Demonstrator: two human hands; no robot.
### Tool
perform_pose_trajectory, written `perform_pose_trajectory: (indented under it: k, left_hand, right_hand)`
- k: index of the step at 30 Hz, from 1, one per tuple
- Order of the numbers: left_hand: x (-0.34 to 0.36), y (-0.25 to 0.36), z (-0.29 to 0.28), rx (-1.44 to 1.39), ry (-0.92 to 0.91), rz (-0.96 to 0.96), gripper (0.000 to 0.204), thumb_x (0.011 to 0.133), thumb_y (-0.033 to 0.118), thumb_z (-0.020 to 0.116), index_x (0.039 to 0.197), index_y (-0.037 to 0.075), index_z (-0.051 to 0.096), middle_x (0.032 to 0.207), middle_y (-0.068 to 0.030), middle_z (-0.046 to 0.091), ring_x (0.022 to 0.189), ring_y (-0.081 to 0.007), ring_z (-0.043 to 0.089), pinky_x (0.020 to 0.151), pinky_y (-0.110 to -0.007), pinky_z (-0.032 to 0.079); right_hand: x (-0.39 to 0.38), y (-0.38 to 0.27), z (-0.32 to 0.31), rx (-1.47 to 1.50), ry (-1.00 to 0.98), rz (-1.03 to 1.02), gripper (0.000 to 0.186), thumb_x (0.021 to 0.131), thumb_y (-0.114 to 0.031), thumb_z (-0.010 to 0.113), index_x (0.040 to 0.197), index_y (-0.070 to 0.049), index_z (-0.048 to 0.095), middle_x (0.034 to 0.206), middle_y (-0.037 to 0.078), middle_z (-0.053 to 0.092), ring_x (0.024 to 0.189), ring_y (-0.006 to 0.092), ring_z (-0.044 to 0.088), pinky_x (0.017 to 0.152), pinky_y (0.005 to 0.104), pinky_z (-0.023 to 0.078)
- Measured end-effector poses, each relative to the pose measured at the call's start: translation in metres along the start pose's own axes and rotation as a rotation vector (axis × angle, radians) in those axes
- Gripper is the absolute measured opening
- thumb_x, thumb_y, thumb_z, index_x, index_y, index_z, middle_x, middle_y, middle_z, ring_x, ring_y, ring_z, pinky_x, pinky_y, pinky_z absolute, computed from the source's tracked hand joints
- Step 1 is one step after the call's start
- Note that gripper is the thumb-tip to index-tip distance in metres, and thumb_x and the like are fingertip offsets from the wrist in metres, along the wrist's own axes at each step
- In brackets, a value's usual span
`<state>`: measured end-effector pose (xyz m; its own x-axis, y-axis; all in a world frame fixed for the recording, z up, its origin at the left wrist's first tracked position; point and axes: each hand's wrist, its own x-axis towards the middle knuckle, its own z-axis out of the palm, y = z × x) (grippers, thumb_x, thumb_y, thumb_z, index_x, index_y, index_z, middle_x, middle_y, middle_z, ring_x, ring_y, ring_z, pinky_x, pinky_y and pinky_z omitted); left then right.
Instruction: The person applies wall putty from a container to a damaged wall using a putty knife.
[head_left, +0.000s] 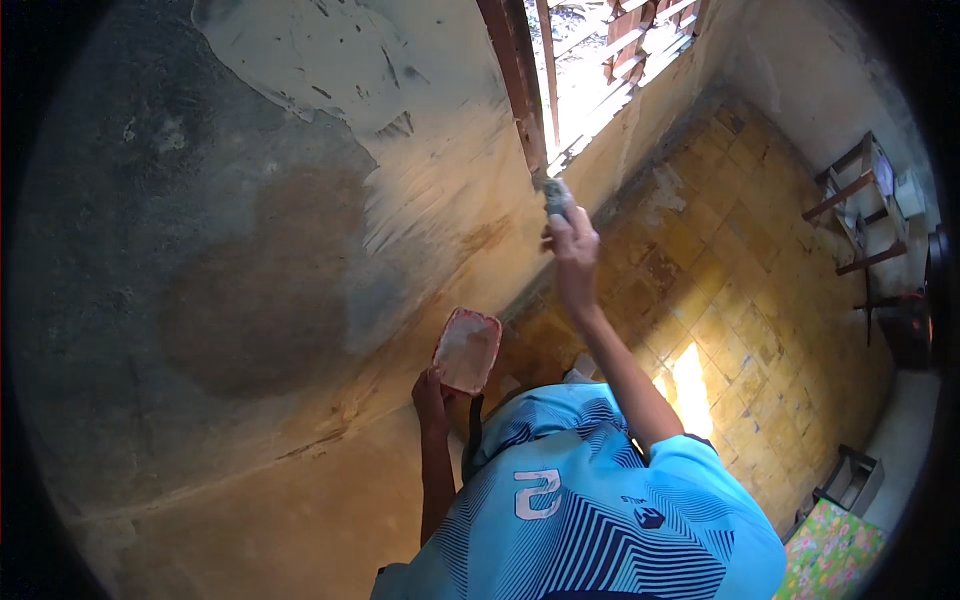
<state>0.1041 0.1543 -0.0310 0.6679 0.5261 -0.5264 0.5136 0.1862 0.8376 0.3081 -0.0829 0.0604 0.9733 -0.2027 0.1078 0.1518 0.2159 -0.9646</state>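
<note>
My left hand (pixel 428 398) grips a shallow rectangular tub (pixel 468 350) by its near left edge. The tub has a red rim and whitish smears inside, and is held just off the wall. Up ahead, my right hand (pixel 574 240) is closed around a putty knife (pixel 556 196), short and smeared grey-white. Its tip is at the lower corner of the dark wooden window frame (pixel 524 100), where frame and wall meet; whether it touches is too blurred to tell. Fresh whitish filler (pixel 330 60) covers the upper part of the wall, with streaks running down.
The wall (pixel 120 250) at left is grey, with a brown damp-looking patch. A bright slatted window (pixel 610 60) is at the top. Yellow tiles cover the floor (pixel 740 260). Along the right stand a wooden stand (pixel 860 205) and a flowered cloth (pixel 830 550).
</note>
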Motion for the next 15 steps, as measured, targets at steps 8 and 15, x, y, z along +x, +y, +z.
perform_pose_trajectory:
  k: [8,15]
  left_hand:
    - [-0.006,0.011,-0.036,-0.012,-0.001,-0.044,0.038,0.087,0.035,0.055,0.109,0.004,0.059,0.101,-0.0080,0.059,0.090,-0.0198,0.058,0.073,-0.034,0.051]
    - [-0.004,0.020,-0.055,0.020,0.035,-0.097,0.044,0.084,0.037,0.057,0.113,0.004,0.057,0.104,-0.0099,0.057,0.096,-0.0230,0.057,0.075,-0.037,0.051]
  right_hand:
    - [0.000,0.042,0.049,-0.195,0.322,-0.076,0.032,0.093,-0.017,0.046,0.114,0.005,0.056,0.079,0.004,0.047,0.063,0.0090,0.047,0.056,0.0259,0.041]
    - [0.012,0.039,0.041,0.055,0.258,0.034,0.033,0.091,-0.014,0.046,0.115,0.005,0.059,0.067,0.000,0.049,0.057,0.0068,0.044,0.051,0.0240,0.038]
